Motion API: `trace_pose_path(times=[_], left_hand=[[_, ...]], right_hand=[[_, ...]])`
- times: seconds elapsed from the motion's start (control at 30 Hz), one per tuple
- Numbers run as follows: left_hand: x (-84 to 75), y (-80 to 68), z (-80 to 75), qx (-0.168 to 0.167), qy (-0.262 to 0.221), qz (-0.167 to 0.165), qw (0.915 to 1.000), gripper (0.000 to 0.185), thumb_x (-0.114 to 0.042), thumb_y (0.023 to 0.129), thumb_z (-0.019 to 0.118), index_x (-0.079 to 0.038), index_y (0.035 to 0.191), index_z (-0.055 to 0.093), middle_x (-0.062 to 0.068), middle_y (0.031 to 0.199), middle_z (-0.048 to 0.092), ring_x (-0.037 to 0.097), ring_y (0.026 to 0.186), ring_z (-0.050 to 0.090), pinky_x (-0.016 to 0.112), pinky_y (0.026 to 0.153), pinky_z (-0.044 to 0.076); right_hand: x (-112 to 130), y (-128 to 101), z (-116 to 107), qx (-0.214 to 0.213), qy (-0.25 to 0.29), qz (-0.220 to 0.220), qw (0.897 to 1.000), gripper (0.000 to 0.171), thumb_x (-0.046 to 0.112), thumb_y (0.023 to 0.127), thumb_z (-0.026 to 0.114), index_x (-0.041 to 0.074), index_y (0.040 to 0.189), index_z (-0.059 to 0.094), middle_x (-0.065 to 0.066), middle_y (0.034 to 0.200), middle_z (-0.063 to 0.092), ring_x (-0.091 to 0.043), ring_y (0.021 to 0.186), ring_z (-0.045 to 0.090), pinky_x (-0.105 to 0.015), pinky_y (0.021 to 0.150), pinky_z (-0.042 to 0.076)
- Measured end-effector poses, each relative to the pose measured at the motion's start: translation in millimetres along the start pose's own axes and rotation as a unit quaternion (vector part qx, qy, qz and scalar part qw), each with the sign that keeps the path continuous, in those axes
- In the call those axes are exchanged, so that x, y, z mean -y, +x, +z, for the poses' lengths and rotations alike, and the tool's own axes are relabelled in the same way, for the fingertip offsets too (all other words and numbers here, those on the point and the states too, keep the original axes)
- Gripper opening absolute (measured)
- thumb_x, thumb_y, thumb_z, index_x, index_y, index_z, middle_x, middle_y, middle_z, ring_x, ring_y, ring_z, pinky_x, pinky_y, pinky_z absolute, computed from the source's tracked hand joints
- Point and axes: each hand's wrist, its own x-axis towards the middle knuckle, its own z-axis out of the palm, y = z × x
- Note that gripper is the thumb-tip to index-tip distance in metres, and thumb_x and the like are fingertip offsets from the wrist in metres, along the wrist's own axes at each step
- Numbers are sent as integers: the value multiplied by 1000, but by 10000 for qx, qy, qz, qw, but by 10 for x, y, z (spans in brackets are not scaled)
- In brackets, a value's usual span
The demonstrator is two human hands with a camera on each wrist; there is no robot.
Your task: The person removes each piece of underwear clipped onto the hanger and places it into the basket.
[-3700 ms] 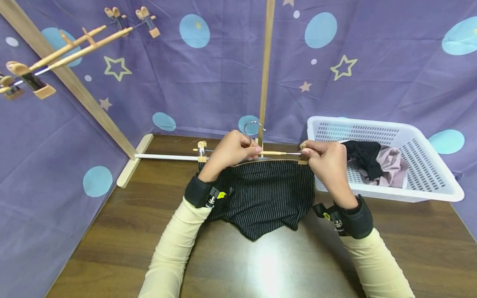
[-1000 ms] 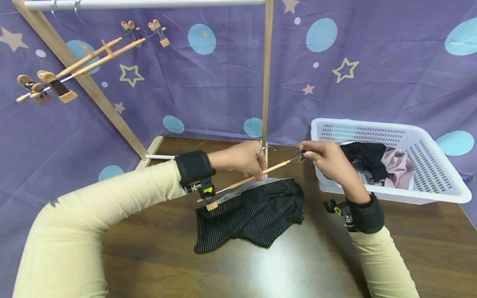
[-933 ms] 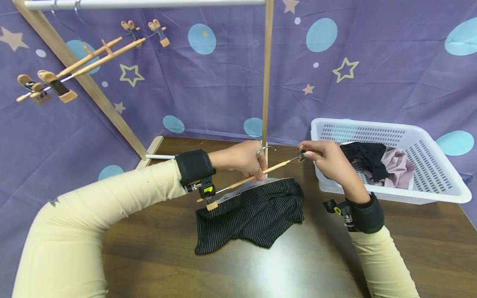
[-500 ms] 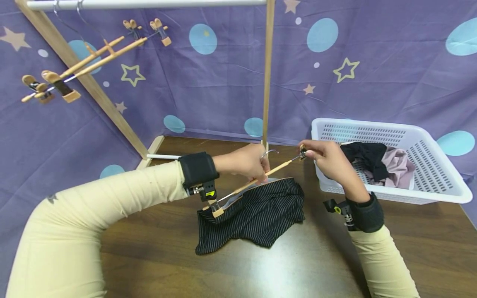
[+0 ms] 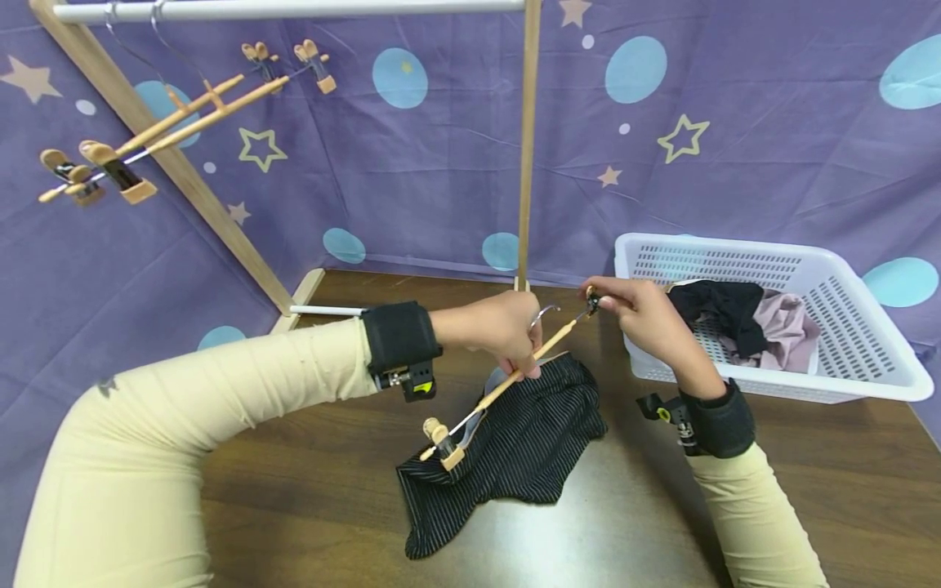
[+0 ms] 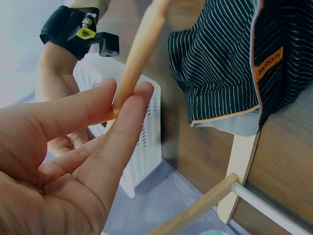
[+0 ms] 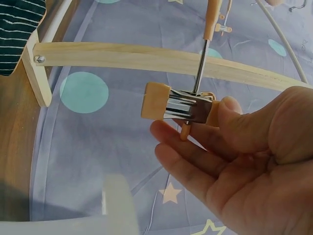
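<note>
A trouser hanger (image 5: pixel 499 391) with a wooden bar, metal hook and two clips slants over the table. My left hand (image 5: pixel 500 328) pinches the bar near its middle between thumb and fingers. At the far end my right hand (image 5: pixel 643 322) pinches the handles of one clip (image 7: pixel 190 106); the right wrist view shows no cloth in it. The other clip (image 5: pixel 444 445) sits at the waistband of black shorts with thin white stripes (image 5: pixel 532 433). These lie crumpled on the table, and an orange label (image 6: pixel 270 63) shows inside the waistband.
A white perforated basket (image 5: pixel 875 314) on the right holds black (image 5: pixel 716 306) and pinkish (image 5: pixel 787 335) clothes. Two more clip hangers (image 5: pixel 213 114) hang from the rack's white rail (image 5: pixel 331 10) at upper left. A wooden post (image 5: pixel 528 155) stands behind my hands.
The hanger's left end has swung toward me, drawing the shorts' left part nearer and turning the waistband. Earlier the right clip was at the waistband; now it is away from the cloth.
</note>
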Motion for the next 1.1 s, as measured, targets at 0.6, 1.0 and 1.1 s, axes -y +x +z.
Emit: trace_pose_path(times=[0.6,1.0,1.1], left_hand=[[70,121,3,-317,-694,-649,9950,31,8,79,72,-7,58,55,3,58,65,12,53,67,30,67,64],[50,254,-102,-674,-1342,-1132,9822,18,11,80,70,-1,74,58,8,62,63,14,54,64,22,61,62],[65,279,-136,-610,-1461,-1159,9806,18,11,80,71,0,74,58,8,61,64,14,55,64,22,62,62]], right_hand=[[10,8,49,-191,360,26,9992,42,3,102,58,4,144,56,-19,136,66,-35,123,65,-33,100,55],[154,-53,9,-337,135,-119,9993,41,8,103,59,8,144,57,-17,133,68,-36,124,63,-53,102,52],[275,-114,-22,-711,-142,-244,9971,37,10,102,62,10,139,62,-13,130,71,-31,118,67,-40,96,54]])
